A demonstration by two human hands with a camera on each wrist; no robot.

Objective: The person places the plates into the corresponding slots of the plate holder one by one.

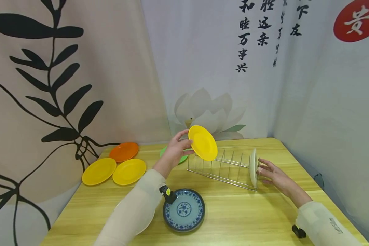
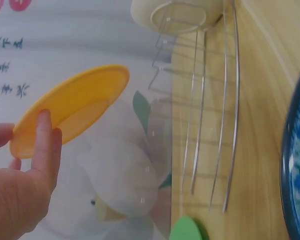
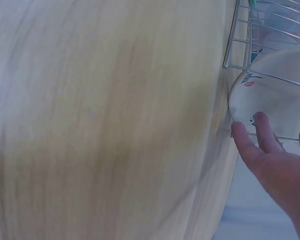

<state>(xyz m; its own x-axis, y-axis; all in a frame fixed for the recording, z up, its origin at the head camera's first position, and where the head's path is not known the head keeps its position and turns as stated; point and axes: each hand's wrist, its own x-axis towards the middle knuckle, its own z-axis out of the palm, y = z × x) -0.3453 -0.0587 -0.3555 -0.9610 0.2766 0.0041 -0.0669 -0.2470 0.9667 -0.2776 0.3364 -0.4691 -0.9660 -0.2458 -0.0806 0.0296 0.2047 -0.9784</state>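
In the head view, my left hand pinches a yellow plate by its rim and holds it tilted in the air over the left end of a wire dish rack. The left wrist view shows the thumb and fingers on either side of that plate. A white plate stands upright in the rack's right end slot. Beside it is my right hand, fingers spread and slightly bent at the end wire. Small printed marks show on the white plate in the right wrist view.
Two yellow plates and an orange plate lie at the table's left. A green plate is partly hidden behind my left hand. A blue patterned plate lies in front, near a pale dish mostly covered by my left sleeve. Curtains hang behind.
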